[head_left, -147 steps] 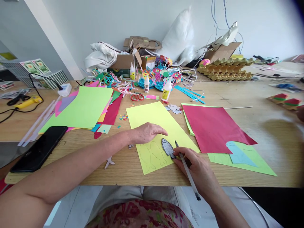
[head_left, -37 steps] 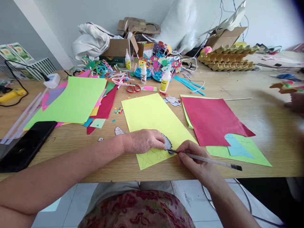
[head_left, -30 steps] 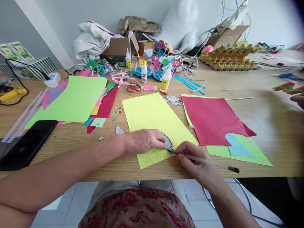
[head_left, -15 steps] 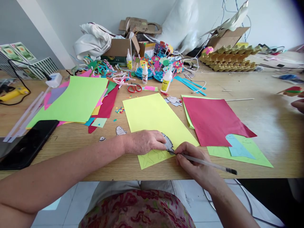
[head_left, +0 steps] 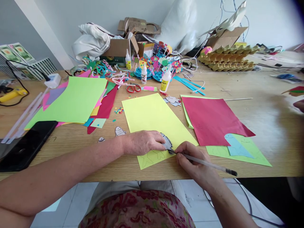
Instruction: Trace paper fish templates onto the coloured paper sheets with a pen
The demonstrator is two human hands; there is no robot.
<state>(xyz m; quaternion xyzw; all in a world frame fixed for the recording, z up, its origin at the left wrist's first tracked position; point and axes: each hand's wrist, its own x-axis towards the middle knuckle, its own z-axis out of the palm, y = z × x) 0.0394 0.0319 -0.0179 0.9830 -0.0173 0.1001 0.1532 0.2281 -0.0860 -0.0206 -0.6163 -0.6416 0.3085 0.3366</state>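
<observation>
A sheet of yellow paper (head_left: pixel 147 114) lies at an angle before me, with pencil-like fish outlines near its lower edge. On it rests a grey paper fish cutout (head_left: pixel 167 141), partly covered by my fingers. My left hand (head_left: pixel 144 141) lies over the sheet with its fingertips pressing the cutout down. A clear-barrelled pen (head_left: pixel 206 163) with a black end is pinched in my right hand (head_left: pixel 191 156); its tip touches the edge by the fish's tail. Two smaller fish cutouts lie left of the sheet, one of them a striped fish (head_left: pixel 120 131) beyond my left forearm.
Red paper (head_left: pixel 209 120) and a light blue fish cutout (head_left: pixel 239 145) lie at right. Left are stacked coloured sheets (head_left: pixel 80 98) and a black phone (head_left: pixel 28 145). Behind stand glue bottles (head_left: pixel 165 80) and red-handled scissors (head_left: pixel 133 88). Another person's hand (head_left: pixel 299 105) shows at the right edge.
The pen tip has shifted very slightly along the cutout's tail edge. My left hand stays in place. The other person's hand at the far right has moved a little outward.
</observation>
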